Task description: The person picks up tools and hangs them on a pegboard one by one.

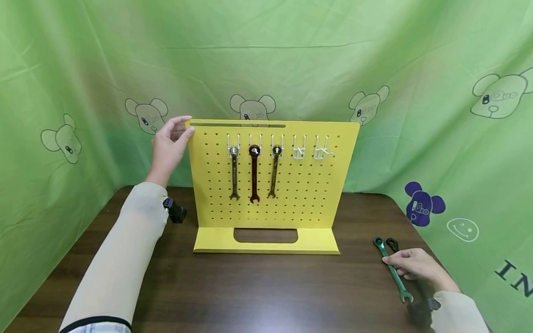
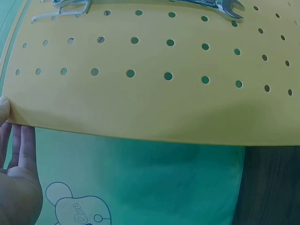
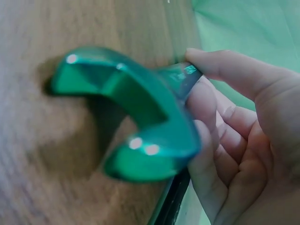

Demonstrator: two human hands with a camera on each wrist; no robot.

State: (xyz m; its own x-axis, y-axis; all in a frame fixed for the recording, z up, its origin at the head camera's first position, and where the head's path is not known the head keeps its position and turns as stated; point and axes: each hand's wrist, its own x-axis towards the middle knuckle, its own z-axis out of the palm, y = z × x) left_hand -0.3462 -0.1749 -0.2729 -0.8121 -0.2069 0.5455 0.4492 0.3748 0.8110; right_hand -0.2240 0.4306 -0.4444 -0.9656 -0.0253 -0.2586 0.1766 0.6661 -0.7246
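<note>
My left hand (image 1: 168,146) pinches the top left corner of the yellow pegboard (image 1: 221,204), thumb on the front face; the left wrist view shows this hand (image 2: 21,187) with fingers behind the panel. At the right of the table my right hand (image 1: 415,265) pinches a green wrench (image 1: 394,273) by its handle, open jaw toward me. Beside it lies a black wrench (image 1: 392,244), partly hidden by the hand. In the right wrist view the green wrench's jaw end (image 3: 140,117) looms close, the hand (image 3: 248,131) behind it.
Three wrenches hang on the pegboard's hooks: a silver one (image 1: 234,175), a dark red one (image 1: 254,176) and a grey one (image 1: 274,174). Right of them are two white hooks (image 1: 299,152) without wrenches. Green printed curtains (image 1: 296,64) surround the brown table (image 1: 244,293).
</note>
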